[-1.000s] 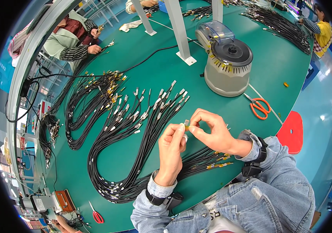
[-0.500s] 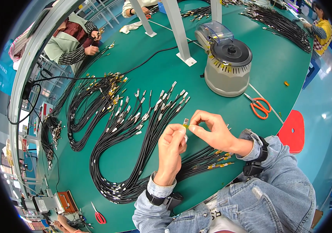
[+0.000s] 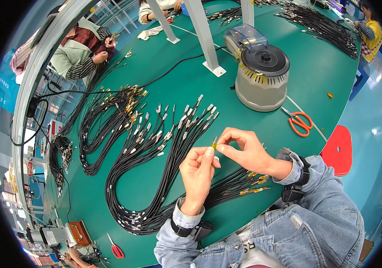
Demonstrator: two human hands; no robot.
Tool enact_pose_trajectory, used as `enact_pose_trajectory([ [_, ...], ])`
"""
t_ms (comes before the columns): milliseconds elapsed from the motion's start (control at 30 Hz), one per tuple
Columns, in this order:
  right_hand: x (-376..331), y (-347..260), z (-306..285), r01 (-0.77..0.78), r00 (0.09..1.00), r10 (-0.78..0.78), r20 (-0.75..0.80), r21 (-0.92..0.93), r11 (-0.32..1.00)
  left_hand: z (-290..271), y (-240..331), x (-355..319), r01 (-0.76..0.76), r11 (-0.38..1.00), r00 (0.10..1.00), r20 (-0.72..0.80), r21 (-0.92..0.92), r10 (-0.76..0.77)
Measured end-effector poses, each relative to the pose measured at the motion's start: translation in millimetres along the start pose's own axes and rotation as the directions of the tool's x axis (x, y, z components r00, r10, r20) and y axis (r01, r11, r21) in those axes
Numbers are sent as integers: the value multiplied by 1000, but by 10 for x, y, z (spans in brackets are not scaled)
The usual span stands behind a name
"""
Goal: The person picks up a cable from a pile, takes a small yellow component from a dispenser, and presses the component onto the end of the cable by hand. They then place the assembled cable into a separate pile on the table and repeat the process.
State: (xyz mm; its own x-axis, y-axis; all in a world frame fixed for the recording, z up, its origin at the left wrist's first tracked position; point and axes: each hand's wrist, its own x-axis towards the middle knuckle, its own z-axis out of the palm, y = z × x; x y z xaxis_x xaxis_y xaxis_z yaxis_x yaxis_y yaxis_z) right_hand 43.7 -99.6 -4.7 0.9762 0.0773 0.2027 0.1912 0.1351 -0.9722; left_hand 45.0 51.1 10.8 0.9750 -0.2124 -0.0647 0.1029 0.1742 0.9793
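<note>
Thumb and forefinger of the left hand pinch a small metal-tipped connector, its tip pointing up, yellow tape around its lower part. Fingers of the right hand bent in close, thumb and forefinger tips at the tape's edge; from where I stand I cannot tell whether they grip it or merely press. Connector sits between the two hands, raised above the green surface. My guess: light, stiff in the metal, smooth enough to twist under a fingertip; tape thin, soft, clingy. Best held by the sides just below the tip, lightly. Just left of the hands, black cables lie in a long U-shaped bend, likely springy and heavier as a bunch. Beyond the hands, a round tape dispenser, orange-handled scissors near its base. Farther off, upper left, a co-worker's hand near more cable ends.
</note>
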Motion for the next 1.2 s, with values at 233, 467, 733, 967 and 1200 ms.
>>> enact_pose_trajectory([
  [233,-3,11,2,17,1000,-17,-12,-2,1000,8,-44,-15,-37,999,999,-10,22,37],
  [467,0,1,-1,7,1000,-7,-16,-4,1000,-5,-49,-25,-14,1000,1000,19,-12,15],
  [733,1,42,2,-23,1000,24,-16,54,998,-17,-13,-12,71,995,996,57,-75,-67],
  [967,-7,24,0,-44,999,44,-10,37,998,-41,-5,-1,123,985,988,104,-123,-111],
  [1200,0,57,-14,-57,998,51,41,160,986,-92,1,23,169,977,973,180,-132,-144],
])
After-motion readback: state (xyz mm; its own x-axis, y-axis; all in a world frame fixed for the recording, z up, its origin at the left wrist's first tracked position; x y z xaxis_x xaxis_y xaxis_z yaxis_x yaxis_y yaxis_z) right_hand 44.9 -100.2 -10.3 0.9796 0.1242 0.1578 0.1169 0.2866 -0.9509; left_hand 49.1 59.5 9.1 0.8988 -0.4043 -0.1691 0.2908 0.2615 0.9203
